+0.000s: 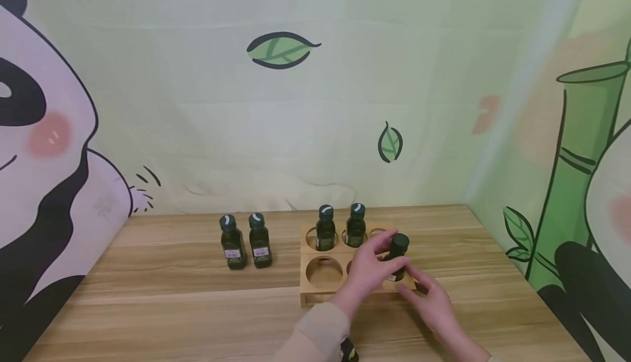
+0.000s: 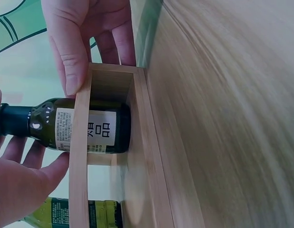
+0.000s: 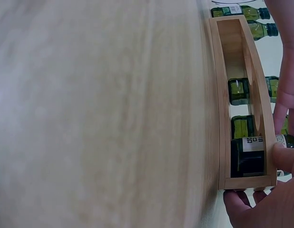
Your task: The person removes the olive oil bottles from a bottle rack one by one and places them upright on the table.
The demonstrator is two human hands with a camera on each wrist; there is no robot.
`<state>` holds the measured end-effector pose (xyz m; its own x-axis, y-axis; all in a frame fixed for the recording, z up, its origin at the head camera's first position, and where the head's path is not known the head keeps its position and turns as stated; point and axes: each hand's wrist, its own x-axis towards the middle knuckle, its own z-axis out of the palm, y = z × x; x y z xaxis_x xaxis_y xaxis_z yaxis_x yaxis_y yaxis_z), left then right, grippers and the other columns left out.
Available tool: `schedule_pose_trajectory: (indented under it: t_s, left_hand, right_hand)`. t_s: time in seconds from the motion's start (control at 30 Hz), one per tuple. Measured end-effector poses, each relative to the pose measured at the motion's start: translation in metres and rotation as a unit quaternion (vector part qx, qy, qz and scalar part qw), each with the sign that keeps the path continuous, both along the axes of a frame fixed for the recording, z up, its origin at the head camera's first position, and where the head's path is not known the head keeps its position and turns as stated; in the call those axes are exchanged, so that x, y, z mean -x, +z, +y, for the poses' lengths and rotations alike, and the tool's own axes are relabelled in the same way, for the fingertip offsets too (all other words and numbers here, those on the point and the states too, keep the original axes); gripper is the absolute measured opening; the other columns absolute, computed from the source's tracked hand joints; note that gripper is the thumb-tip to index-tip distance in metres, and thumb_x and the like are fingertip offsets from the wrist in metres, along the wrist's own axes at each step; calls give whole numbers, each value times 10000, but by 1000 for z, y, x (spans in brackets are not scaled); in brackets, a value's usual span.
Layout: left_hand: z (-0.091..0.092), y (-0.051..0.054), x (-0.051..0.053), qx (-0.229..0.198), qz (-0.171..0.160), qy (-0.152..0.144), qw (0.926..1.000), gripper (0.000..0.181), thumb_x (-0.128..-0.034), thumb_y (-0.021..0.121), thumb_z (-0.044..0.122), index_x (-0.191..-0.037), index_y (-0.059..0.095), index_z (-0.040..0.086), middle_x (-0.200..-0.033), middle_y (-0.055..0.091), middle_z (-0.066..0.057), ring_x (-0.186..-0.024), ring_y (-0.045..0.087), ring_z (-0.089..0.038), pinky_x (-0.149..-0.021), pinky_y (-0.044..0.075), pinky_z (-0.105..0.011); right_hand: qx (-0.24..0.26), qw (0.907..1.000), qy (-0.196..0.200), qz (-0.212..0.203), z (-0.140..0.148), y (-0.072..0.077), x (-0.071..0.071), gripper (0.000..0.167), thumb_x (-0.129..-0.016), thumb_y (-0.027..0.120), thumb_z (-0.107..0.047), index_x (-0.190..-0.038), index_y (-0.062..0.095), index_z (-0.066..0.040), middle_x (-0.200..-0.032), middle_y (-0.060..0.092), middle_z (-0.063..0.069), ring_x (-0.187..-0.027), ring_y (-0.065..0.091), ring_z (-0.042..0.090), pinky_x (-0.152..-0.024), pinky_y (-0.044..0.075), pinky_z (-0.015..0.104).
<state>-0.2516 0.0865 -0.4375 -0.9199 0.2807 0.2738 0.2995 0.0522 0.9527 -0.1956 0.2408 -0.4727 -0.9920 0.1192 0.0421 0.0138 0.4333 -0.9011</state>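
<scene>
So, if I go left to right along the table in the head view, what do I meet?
Far-left bottle, second bottle, back-left bottle in the rack, back-middle bottle in it, held bottle in the left hand, right hand.

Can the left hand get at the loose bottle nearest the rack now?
Probably not yet: the left hand holds another bottle at the front right of the rack. Once freed, likely yes; nothing visible stands between the rack and the loose bottle.
</scene>
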Motion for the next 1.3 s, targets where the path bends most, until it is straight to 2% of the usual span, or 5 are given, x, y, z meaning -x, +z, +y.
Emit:
schedule_pose_trajectory:
  t_s: [0.37,0.57,0.7,1.13,1.3]
  left_hand:
    - [4,1,2,-258,150,290,9991,402,-848,796,129,-1238,698,133,-1032,732,-9,-1014,662,-147,-865,549,-306]
    - [5,2,1,-447,35,401,9982,374,-836,804,106,-1199,720,131,-1028,739,-14,-991,671,-132,-833,542,-242]
    - [4,5,-1,-598,28,461,9971,368,-830,806,93,-1188,726,118,-1038,741,-27,-990,679,-139,-842,552,-268]
    - [-3,36,-7,-1086,266,255,9934,385,-831,794,58,-1207,711,70,-1064,739,-70,-980,687,-134,-872,537,-277]
    - [-10,46,-13,-1187,159,275,9924,391,-828,797,59,-1208,720,111,-1056,743,-41,-961,687,-128,-885,530,-287]
  right_hand:
    - [-4,10000,-34,5,-1,-2,1,554,-923,712,-123,-1412,499,26,-1414,469,261,-1259,476,435,-1030,431,517]
    - [-86,10000,-13,9,-1,-2,-1,566,-920,721,-156,-1410,502,24,-1410,467,274,-1222,505,450,-990,468,505]
    - [-91,9999,28,-36,0,-2,-1,580,-921,721,-184,-1414,494,24,-1419,451,286,-1217,500,462,-964,484,516]
    - [-96,9998,-125,-156,0,-1,2,595,-920,721,-163,-1413,473,61,-1434,442,294,-1228,498,470,-999,450,535]
    - [-159,9997,-142,-81,-1,-2,2,596,-915,725,-154,-1401,473,82,-1417,453,312,-1212,514,479,-988,465,525]
